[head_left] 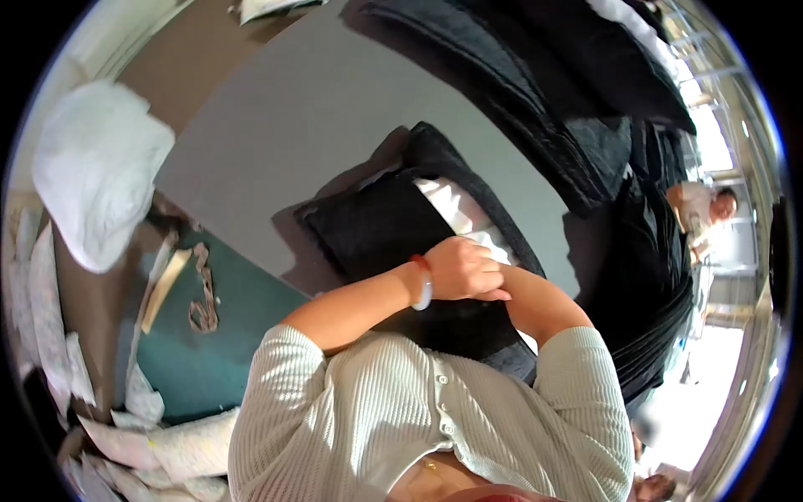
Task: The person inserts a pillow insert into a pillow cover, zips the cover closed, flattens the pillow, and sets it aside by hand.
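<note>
A black velvety cushion cover (368, 226) lies on the grey table in front of me, with white filling (460, 209) showing along its open side. My left hand (460, 269), with a red band and a pale bangle at its wrist, is closed at the edge of this opening, its fingers curled on the cover. From the other side my right forearm (539, 305) reaches in and meets the left hand. My right hand itself is hidden behind the left fingers and the cover, so its fingers do not show.
More black velvety fabric (535, 109) is heaped along the right side of the grey table (276, 109). A white bundle (100, 167) stands at the left. A crumpled brown strip (203, 293) lies on a green surface (242, 351). Another person (707, 209) is at far right.
</note>
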{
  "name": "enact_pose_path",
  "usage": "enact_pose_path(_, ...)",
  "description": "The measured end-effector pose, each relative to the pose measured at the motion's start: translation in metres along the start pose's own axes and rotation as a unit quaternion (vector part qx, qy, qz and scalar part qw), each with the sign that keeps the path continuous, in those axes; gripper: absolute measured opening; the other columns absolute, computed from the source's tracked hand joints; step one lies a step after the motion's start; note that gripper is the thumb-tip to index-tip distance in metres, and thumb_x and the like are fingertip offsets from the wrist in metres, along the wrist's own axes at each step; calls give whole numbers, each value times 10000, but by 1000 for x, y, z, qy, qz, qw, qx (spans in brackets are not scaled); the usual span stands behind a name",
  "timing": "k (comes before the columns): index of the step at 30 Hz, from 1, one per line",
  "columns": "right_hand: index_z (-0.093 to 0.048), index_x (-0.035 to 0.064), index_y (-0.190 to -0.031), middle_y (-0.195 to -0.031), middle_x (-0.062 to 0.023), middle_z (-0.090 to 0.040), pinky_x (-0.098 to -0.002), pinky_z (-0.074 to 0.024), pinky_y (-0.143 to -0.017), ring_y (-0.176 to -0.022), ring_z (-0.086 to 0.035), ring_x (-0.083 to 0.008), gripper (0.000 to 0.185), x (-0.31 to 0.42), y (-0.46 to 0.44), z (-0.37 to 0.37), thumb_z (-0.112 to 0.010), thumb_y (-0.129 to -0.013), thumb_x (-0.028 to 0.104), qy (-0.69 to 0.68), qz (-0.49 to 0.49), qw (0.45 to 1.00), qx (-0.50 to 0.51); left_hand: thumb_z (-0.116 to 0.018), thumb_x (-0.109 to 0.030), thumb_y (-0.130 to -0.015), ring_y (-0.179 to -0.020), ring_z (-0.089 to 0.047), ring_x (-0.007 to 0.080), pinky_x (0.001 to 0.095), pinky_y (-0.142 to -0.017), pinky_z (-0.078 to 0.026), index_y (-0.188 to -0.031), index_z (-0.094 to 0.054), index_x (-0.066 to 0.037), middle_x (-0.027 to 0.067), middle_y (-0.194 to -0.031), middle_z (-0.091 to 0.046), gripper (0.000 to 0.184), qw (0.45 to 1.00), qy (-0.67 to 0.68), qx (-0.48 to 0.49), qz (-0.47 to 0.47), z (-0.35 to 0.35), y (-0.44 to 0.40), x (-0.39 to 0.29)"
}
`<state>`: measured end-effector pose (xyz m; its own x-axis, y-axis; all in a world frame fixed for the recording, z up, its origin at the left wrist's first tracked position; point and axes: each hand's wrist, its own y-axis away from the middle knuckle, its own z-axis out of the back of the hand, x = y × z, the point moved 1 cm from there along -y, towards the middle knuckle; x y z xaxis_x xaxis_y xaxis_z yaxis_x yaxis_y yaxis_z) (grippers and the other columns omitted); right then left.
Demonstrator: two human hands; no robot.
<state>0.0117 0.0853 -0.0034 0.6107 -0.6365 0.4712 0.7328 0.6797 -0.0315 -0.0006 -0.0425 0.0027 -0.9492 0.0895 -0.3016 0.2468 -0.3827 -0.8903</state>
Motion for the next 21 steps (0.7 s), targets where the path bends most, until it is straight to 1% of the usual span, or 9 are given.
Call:
enact_pose_path(5,-631,45,-1053,-1159,-119,-631,-419,-412,-1026,-1187,-532,-309,310,-5,0,19,-617,-772,176,-25,25,998,-55,-670,-404,-813,-663,-529,193,310,-635,-468,-659,-487,-119,31,-677,-474,372,993,-22,118,-18,20,-26,-3)
enact_pose_path(7,-632,42,-1049,-1153,-123,-633,-419,-419,-1021,-1179,-537,-311,315,-8,7,37,-624,-765,178,-47,45,995,-74,-700,-309,-777,-764,-556,207,322,-726,-467,-732,-543,-100,39,-753,-523,265,993,0,115,-1,24,-34,8)
enact_pose_path(10,-620,8,-1087,-1162,-147,-620,-438,-450,-972,-1134,-549,-329,387,-22,36,58,-649,-737,171,76,82,993,24,-725,-180,-737,-830,-582,218,341,-797,-454,-810,-592,-90,41,-796,-572,176,982,-22,175,69,31,-28,28)
enact_pose_path(12,-618,-5,-1127,-1157,-152,-615,-424,-484,-908,-1087,-562,-339,446,-24,62,80,-662,-715,160,125,97,984,-82,-719,-170,-743,-828,-580,223,353,-820,-444,-821,-595,-90,38,-806,-578,167,980,-28,184,66,27,-24,35)
enact_pose_path(13,-634,-20,-1113,-1109,-148,-636,-402,-507,-856,-1040,-582,-348,422,-29,70,85,-669,-730,156,141,1,977,-163,-719,-170,-743,-828,-580,223,353,-820,-444,-821,-595,-90,38,-806,-578,167,981,-26,183,62,21,-25,36)
enact_pose_path(14,-634,-20,-1113,-1109,-148,-636,-402,-507,-856,-1040,-582,-348,422,-29,71,81,-669,-730,156,142,-3,976,-162,-717,-170,-747,-841,-578,225,358,-837,-441,-825,-595,-89,34,-812,-580,166,974,-7,216,61,13,-24,34)
enact_pose_path(16,-677,1,-991,-1036,-126,-664,-399,-508,-823,-996,-604,-339,263,-20,58,77,-664,-776,152,206,-241,907,-279,-714,-170,-752,-854,-575,227,362,-854,-437,-828,-595,-88,30,-818,-581,164,966,20,252,57,-1,-27,28)
enact_pose_path(18,-686,12,-960,-999,-141,-668,-407,-507,-804,-962,-612,-353,220,-44,52,68,-661,-802,163,205,-262,903,-274,-717,-174,-759,-911,-574,222,367,-892,-426,-833,-600,-93,30,-866,-589,161,968,42,245,42,-10,-34,29)
enact_pose_path(21,-694,25,-907,-921,-177,-667,-429,-502,-767,-892,-621,-383,178,-61,41,70,-652,-835,182,136,-317,892,-291,-697,-161,-800,-995,-593,252,363,-918,-435,-864,-630,-88,55,-985,-622,118,953,72,269,115,-17,-30,42)
